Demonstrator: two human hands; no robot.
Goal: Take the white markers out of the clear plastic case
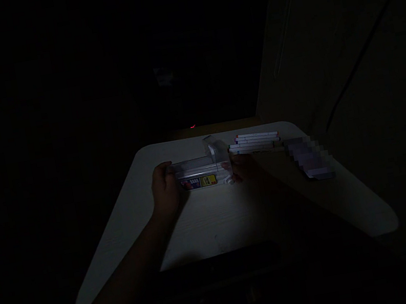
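A clear plastic marker case (196, 171) lies on its side over the white table, with a yellow and dark blue label on its near face and its lid flap (210, 145) standing up near the right end. My left hand (165, 187) is closed around the left end of the case. At the right end, my right hand (242, 168) has its fingers closed on the case's edge; deep shadow hides much of it. White pens are visible through the plastic, though dimly. Just beyond my right hand, several white markers (257, 138) with coloured ends lie side by side.
The white table (200, 230) has rounded corners and fills the lit middle of the view. A phone-like thing (310, 157), blurred by pixels, lies at its right edge. A wall (360, 68) rises on the right. Everything around is very dark.
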